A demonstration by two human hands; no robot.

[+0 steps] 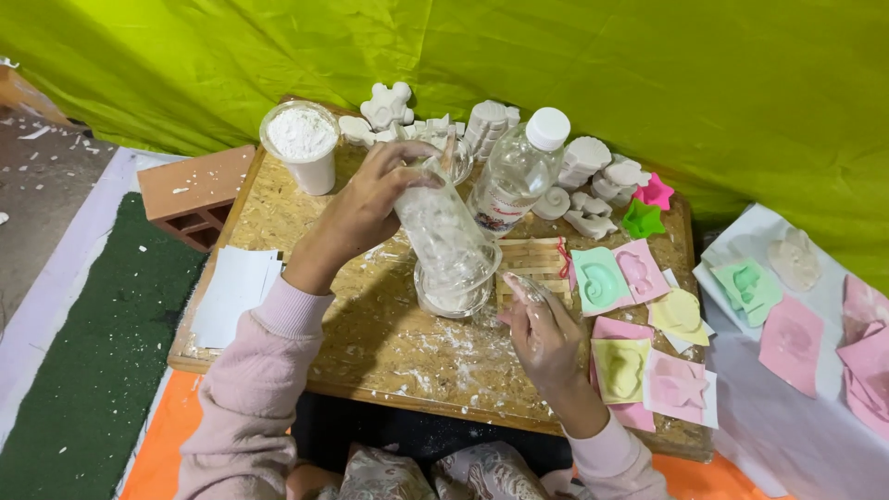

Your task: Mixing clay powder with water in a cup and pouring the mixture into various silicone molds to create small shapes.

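Observation:
My left hand (370, 199) grips the base of a clear plastic cup (443, 230) and holds it upside down over another clear cup (452, 293) that stands on the chipboard table (370, 333). White plaster coats the inside of both cups. My right hand (544, 338) hovers just right of the lower cup, powder-dusted, holding a small clear spoon-like tool (528, 289) between thumb and fingers.
A cup of white powder (302, 143) stands at the back left, a clear water bottle (517, 176) behind the cups. White plaster figures (593, 190) line the back edge. Pink, green and yellow moulds (639, 306) lie to the right, a small slatted wooden mat (532, 264) beside them. A brick (194, 194) sits left.

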